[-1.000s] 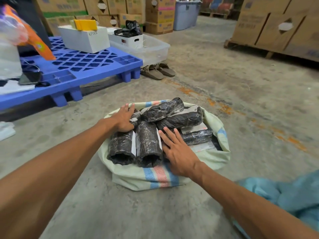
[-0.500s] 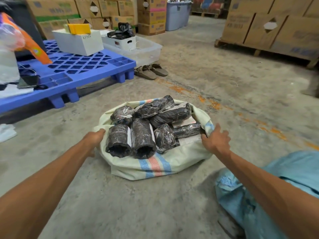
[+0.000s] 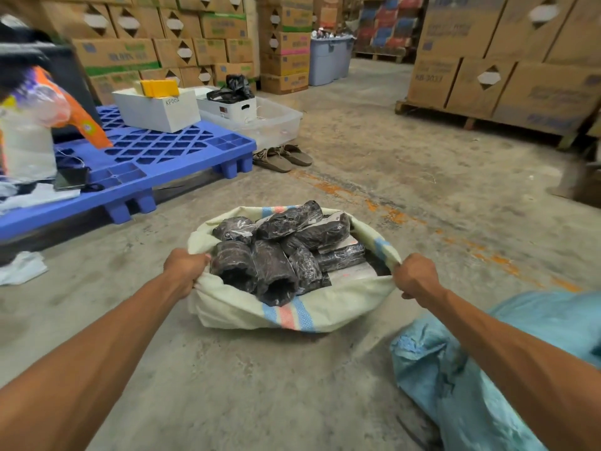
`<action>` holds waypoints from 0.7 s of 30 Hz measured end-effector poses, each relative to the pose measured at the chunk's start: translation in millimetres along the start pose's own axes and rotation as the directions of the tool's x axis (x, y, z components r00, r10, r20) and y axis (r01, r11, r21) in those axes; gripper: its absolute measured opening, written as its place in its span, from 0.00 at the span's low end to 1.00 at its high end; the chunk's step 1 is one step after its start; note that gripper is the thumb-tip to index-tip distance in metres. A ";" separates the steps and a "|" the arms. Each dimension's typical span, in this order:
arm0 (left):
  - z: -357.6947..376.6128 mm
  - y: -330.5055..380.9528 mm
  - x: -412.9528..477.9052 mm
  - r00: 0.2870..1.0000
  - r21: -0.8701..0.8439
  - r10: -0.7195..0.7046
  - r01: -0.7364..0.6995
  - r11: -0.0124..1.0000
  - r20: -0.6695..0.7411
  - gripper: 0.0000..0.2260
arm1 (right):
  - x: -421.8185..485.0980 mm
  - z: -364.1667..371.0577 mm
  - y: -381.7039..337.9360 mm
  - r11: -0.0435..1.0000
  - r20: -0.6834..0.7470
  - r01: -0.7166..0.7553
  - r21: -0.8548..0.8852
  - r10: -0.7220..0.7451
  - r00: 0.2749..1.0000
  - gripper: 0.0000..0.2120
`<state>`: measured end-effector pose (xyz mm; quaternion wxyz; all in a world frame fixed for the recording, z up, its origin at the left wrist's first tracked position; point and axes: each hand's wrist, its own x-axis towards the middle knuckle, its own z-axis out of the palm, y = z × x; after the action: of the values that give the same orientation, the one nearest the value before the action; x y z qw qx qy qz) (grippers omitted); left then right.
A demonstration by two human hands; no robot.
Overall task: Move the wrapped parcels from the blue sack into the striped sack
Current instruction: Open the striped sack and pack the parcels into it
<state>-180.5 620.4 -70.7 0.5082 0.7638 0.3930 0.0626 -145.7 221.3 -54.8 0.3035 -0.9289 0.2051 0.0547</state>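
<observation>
The striped sack (image 3: 292, 315) sits on the concrete floor (image 3: 260, 385) in the near middle of the scene, its mouth open and rolled down. It is heaped with wrapped parcels (image 3: 273, 271), dark rolls in shiny clear film, some showing white labels. The left hand (image 3: 185, 266) grips the left side of the sack's rim, its fingers (image 3: 201, 262) clenched round a fold of the cloth. The right hand (image 3: 414, 275) grips the right side of the rim in the same clenched way, so the near edge of the mouth is drawn taut between the two fists. The blue sack (image 3: 455, 385) lies crumpled on the floor at the near right, partly under the right forearm and apart from the striped sack; whether anything is inside it cannot be told. At the far left a blue plastic pallet (image 3: 156, 151) carries a white box (image 3: 156, 109) with a yellow item on top. A clear tub (image 3: 276, 122) stands just beyond the pallet, and a pair of sandals (image 3: 283, 156) lies by its right corner. Stacked cardboard cartons (image 3: 507, 79) rest on a wooden pallet at the far right, with more cartons along the far wall.
</observation>
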 end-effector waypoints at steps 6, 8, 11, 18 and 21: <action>-29.5 58.4 -30.9 0.989 0.038 0.143 -0.142 0.989 -0.024 0.18 | -41.4 -71.5 -65.9 0.977 -0.050 0.127 0.172 -0.120 0.992 0.08; -40.3 68.7 -44.8 0.986 0.074 0.165 -0.164 0.984 0.001 0.18 | -55.6 -81.8 -69.5 0.976 -0.061 0.133 0.173 -0.124 0.990 0.09; -47.0 64.3 -68.8 0.983 0.141 0.181 -0.185 0.973 0.043 0.15 | -75.2 -82.0 -52.1 0.978 -0.033 0.121 0.170 -0.117 0.993 0.06; -43.2 29.5 -92.9 0.995 0.085 0.083 -0.087 0.993 0.053 0.22 | -80.2 -73.0 -9.3 0.966 -0.002 0.127 0.223 -0.130 0.992 0.11; -42.3 23.4 -86.8 0.999 0.101 0.038 -0.038 0.994 0.001 0.39 | -74.9 -73.1 -6.4 0.960 0.100 0.063 0.274 -0.094 0.991 0.22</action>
<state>-248.2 589.4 -5.0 0.4674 0.7958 0.3815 0.0526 -212.8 209.2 24.7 0.4402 -0.8817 0.1561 0.0663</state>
